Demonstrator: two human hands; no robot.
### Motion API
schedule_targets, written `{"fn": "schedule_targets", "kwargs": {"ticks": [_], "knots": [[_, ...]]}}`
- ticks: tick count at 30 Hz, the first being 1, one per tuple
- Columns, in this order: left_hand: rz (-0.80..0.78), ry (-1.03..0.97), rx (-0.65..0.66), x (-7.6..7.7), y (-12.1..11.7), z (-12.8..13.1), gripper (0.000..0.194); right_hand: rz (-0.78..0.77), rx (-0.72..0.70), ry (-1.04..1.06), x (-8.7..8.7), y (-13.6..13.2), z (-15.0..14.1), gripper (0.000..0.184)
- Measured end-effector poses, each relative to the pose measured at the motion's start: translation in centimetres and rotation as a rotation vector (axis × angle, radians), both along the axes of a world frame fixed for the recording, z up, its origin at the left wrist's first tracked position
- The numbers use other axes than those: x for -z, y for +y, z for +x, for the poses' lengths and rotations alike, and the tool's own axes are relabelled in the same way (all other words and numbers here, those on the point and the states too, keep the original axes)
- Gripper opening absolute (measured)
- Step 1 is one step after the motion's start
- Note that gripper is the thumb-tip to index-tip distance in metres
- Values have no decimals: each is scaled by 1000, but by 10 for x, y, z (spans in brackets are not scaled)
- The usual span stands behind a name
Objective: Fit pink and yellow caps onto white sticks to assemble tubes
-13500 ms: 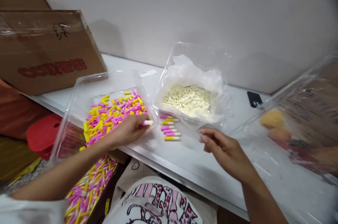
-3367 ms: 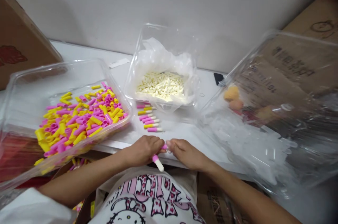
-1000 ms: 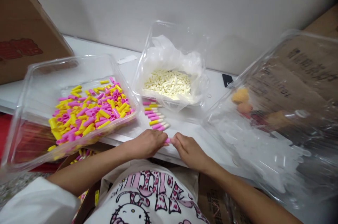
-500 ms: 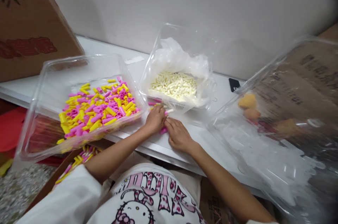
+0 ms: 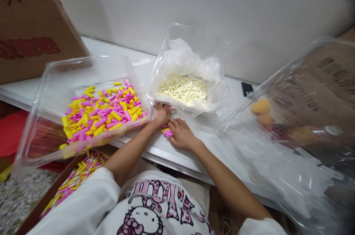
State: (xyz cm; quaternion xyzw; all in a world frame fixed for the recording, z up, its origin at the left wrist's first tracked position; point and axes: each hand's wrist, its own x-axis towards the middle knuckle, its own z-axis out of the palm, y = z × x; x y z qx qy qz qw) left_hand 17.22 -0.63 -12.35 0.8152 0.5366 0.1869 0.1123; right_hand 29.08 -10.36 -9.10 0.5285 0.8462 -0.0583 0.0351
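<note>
My left hand (image 5: pixel 161 114) is on the white table just in front of the middle tub, fingers curled down. A pink tube end (image 5: pixel 170 108) shows at its fingertips. Close beside it, my right hand (image 5: pixel 181 134) is closed over a few small tubes (image 5: pixel 167 132), pink and yellow, which stick out on its thumb side. On the left, a clear plastic tub (image 5: pixel 41 116) holds many pink and yellow tubes (image 5: pixel 102 115). The middle clear tub (image 5: pixel 172 39), lined with a white plastic bag (image 5: pixel 185 55), holds many short cream-white sticks (image 5: pixel 183 89).
Below the table edge at left, a carton holds tubes with white sticks (image 5: pixel 79 176). A large clear plastic bin (image 5: pixel 277 161) with translucent pieces stands at right. A black card-like object (image 5: pixel 246 89) lies by the wall. A cardboard box (image 5: pixel 30 24) stands at far left.
Both hands have shifted slightly left. The left hand has moved up to the tub's front edge, where pink tubes lay. The white stick at its fingertips no longer shows.
</note>
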Motion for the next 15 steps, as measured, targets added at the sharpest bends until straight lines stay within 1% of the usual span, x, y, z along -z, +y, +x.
{"fn": "schedule_targets", "kwargs": {"ticks": [4,7,9,11,13,15], "knots": [[-46,2,-21,-1,-10,-5,39,-22,53,-1,-2,-1,-1,53],[-83,-5,-21,-1,-18,-9,38,-98,175,70,-2,-2,-1,54],[-109,-8,-20,-1,-21,-11,36,-127,283,125,-1,-4,1,52],[-138,-11,-17,-3,-24,-13,35,-117,413,168,0,-5,4,43],[-166,-18,-16,-5,-27,-14,35,-103,572,242,1,-4,10,34],[-194,-30,-27,-8,-31,-13,35,-112,728,359,4,-1,15,25]]}}
